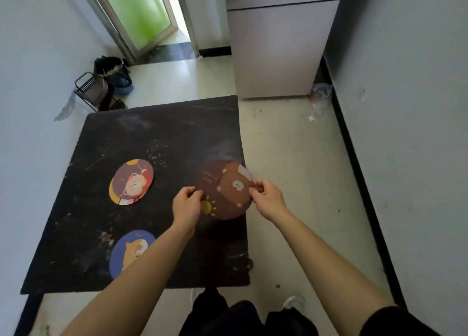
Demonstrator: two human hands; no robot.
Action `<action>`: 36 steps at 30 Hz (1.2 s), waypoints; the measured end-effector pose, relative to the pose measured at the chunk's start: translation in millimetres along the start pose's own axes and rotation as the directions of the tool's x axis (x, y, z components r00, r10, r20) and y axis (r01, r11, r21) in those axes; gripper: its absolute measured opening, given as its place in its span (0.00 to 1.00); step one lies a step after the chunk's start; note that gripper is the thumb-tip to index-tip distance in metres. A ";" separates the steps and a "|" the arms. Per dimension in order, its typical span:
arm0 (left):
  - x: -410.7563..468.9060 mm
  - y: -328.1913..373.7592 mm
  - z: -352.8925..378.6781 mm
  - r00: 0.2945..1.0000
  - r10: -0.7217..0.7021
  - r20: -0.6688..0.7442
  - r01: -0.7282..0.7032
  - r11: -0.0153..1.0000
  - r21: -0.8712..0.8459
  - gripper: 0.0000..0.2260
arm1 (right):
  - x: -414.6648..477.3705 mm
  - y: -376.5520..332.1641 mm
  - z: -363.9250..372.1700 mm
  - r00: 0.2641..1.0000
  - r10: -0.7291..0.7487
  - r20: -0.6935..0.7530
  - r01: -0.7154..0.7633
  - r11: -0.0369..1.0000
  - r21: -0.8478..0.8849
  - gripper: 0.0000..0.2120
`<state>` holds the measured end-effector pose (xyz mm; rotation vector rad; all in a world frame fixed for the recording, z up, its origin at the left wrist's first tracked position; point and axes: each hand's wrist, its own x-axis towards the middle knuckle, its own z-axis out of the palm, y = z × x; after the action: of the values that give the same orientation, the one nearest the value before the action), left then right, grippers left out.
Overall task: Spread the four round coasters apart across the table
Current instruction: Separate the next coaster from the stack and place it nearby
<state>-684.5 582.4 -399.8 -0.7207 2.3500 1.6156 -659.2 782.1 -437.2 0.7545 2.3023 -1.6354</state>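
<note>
A brown round coaster [222, 191] with a bear and a sun sits at the right edge of the black table [157, 133], partly over the edge. My left hand [187, 206] pinches its left rim and my right hand [267, 199] pinches its right rim. At centre left lies a purple coaster [133, 180] with a bear face, stacked on a yellow coaster [114, 196] that peeks out beneath it. A blue coaster [129, 252] with an orange bear lies near the front edge, partly hidden by my left forearm.
The table's right edge borders open floor. A white cabinet [278, 49] stands beyond the far right corner. A wire rack [91, 90] and a dark bag [116, 75] sit by the wall at the far left. A plastic bag [320, 96] lies on the floor.
</note>
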 end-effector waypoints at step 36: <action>91.3 -29.9 118.1 0.605 -0.652 -0.457 0.429 0.751 -0.503 0.05 | 258.7 -97.3 40.0 0.679 0.047 0.733 0.478 0.729 -0.489 0.11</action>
<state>-761.0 656.9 -508.4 -2.1015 1.8096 1.6447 -933.2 793.3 -490.2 -0.3298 2.1360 -0.7888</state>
